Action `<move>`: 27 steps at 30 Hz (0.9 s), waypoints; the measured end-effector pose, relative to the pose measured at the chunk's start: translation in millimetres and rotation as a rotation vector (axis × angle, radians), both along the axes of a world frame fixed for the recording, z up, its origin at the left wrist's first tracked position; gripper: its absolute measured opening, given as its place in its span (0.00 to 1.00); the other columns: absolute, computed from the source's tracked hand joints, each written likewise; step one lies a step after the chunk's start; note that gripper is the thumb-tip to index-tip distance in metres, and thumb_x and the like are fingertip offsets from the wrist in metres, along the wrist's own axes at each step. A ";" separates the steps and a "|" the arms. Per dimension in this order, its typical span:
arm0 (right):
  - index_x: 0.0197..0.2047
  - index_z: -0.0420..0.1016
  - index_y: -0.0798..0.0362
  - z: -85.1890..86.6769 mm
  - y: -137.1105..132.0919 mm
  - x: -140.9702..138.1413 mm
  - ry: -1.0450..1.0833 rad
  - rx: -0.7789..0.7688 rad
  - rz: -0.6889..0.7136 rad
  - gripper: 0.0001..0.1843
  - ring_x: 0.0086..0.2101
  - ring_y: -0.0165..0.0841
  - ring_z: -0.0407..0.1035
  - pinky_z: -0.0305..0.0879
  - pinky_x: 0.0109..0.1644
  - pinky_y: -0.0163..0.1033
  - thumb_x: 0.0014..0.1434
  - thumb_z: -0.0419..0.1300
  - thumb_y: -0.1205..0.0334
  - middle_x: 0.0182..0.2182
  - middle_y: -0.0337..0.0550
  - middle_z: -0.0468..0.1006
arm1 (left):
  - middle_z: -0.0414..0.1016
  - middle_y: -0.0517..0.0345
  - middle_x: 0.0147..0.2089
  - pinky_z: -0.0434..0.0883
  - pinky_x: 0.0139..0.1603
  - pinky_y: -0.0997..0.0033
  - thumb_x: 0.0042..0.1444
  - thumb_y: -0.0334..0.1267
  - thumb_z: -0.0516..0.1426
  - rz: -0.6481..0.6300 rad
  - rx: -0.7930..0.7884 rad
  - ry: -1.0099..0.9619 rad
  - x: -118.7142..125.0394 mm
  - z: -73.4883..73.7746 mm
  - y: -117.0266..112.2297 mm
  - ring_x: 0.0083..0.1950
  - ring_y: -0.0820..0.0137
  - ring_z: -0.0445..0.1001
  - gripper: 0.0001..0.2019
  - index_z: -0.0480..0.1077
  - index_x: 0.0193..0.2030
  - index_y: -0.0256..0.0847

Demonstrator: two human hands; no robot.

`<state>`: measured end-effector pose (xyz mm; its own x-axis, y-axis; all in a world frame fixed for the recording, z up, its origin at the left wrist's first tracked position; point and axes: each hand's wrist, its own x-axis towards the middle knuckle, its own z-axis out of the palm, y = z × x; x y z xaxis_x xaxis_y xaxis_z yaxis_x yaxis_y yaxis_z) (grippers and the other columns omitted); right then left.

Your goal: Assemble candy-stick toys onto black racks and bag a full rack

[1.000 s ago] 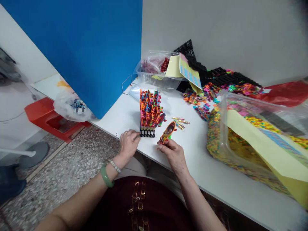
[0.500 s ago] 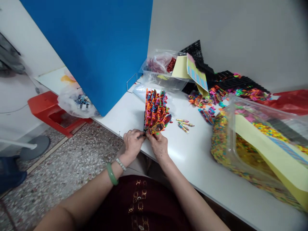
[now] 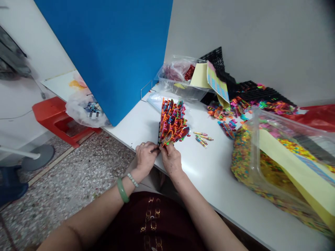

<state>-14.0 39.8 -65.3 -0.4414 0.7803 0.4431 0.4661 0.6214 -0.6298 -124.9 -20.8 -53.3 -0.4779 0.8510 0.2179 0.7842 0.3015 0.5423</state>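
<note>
Orange toy skateboard (image 3: 168,138) sits at the near end of the black rack (image 3: 159,134), pinched by the right hand (image 3: 171,159); the left hand (image 3: 146,156) grips the rack's corner. Crooked pressing could jam it against neighbouring skateboards (image 3: 173,118).

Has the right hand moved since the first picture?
Yes: the right hand has moved leftward, away from the small colourful tubes lying on the table.

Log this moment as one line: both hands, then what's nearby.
left hand: at near end of black rack | right hand: at orange toy skateboard | nearby: small multicoloured sticks on white table
</note>
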 end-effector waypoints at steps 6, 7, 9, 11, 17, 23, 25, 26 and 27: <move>0.33 0.70 0.51 -1.0 7.5 2.2 0.069 -0.106 0.027 0.11 0.27 0.33 0.70 0.64 0.32 0.35 0.62 0.51 0.56 0.26 0.41 0.75 | 0.81 0.63 0.39 0.60 0.43 0.62 0.55 0.35 0.60 0.004 0.019 0.000 0.7 -1.5 0.5 0.43 0.65 0.73 0.05 0.79 0.33 0.48; 0.33 0.71 0.51 -1.4 7.4 2.2 0.077 -0.113 0.024 0.11 0.28 0.33 0.70 0.65 0.33 0.35 0.62 0.51 0.56 0.26 0.41 0.75 | 0.81 0.62 0.40 0.60 0.43 0.62 0.55 0.35 0.60 0.009 0.019 0.001 0.9 -1.9 0.7 0.43 0.65 0.73 0.05 0.79 0.34 0.47; 0.34 0.72 0.50 -2.0 6.5 2.5 0.086 -0.125 0.023 0.11 0.29 0.34 0.72 0.66 0.35 0.36 0.61 0.51 0.56 0.28 0.42 0.77 | 0.81 0.62 0.41 0.60 0.44 0.62 0.55 0.35 0.60 0.019 0.014 0.002 1.4 -2.7 1.0 0.44 0.65 0.73 0.05 0.79 0.35 0.47; 0.36 0.72 0.50 -2.5 5.2 2.9 0.094 -0.137 0.030 0.10 0.30 0.34 0.72 0.67 0.35 0.36 0.61 0.52 0.56 0.29 0.42 0.77 | 0.81 0.62 0.41 0.60 0.44 0.61 0.55 0.34 0.60 0.020 0.012 0.000 1.6 -3.5 1.2 0.44 0.65 0.73 0.05 0.78 0.35 0.47; 0.40 0.73 0.51 -4.8 2.5 4.0 0.062 -0.104 0.031 0.11 0.33 0.35 0.73 0.68 0.38 0.37 0.63 0.51 0.57 0.32 0.44 0.78 | 0.81 0.62 0.40 0.60 0.45 0.61 0.55 0.34 0.60 0.018 0.020 -0.015 1.7 -4.2 0.5 0.44 0.64 0.73 0.05 0.78 0.36 0.47; 0.39 0.72 0.51 -10.7 3.0 1.5 0.008 -0.055 0.043 0.11 0.33 0.35 0.72 0.67 0.39 0.38 0.65 0.49 0.59 0.32 0.45 0.77 | 0.80 0.60 0.42 0.61 0.46 0.61 0.55 0.34 0.59 0.021 -0.033 -0.028 2.1 -3.1 1.0 0.45 0.64 0.73 0.07 0.78 0.37 0.48; 0.38 0.72 0.52 -11.3 4.2 -1.4 -0.027 -0.055 0.053 0.11 0.33 0.35 0.71 0.67 0.39 0.37 0.64 0.50 0.60 0.31 0.45 0.76 | 0.80 0.60 0.42 0.61 0.46 0.61 0.55 0.33 0.58 0.024 -0.043 -0.019 1.5 -2.6 1.5 0.46 0.64 0.73 0.08 0.78 0.38 0.47; 0.37 0.72 0.52 -10.7 4.5 -3.3 -0.048 -0.062 0.053 0.10 0.33 0.35 0.71 0.67 0.38 0.37 0.64 0.50 0.61 0.31 0.45 0.76 | 0.80 0.60 0.42 0.61 0.46 0.61 0.55 0.33 0.58 0.023 -0.045 -0.012 1.1 -2.2 1.6 0.45 0.64 0.73 0.08 0.78 0.38 0.47; 0.37 0.72 0.52 -9.2 4.4 -5.1 -0.070 -0.076 0.053 0.10 0.33 0.35 0.71 0.66 0.38 0.36 0.63 0.50 0.61 0.31 0.45 0.77 | 0.80 0.60 0.42 0.61 0.46 0.61 0.55 0.33 0.58 0.022 -0.047 -0.004 0.4 -1.8 1.5 0.45 0.64 0.73 0.08 0.78 0.38 0.47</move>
<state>-19.1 44.2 -74.5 -0.5108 0.7851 0.3502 0.4787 0.5981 -0.6428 -124.5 -19.3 -55.1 -0.4971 0.8496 0.1762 0.7750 0.3433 0.5306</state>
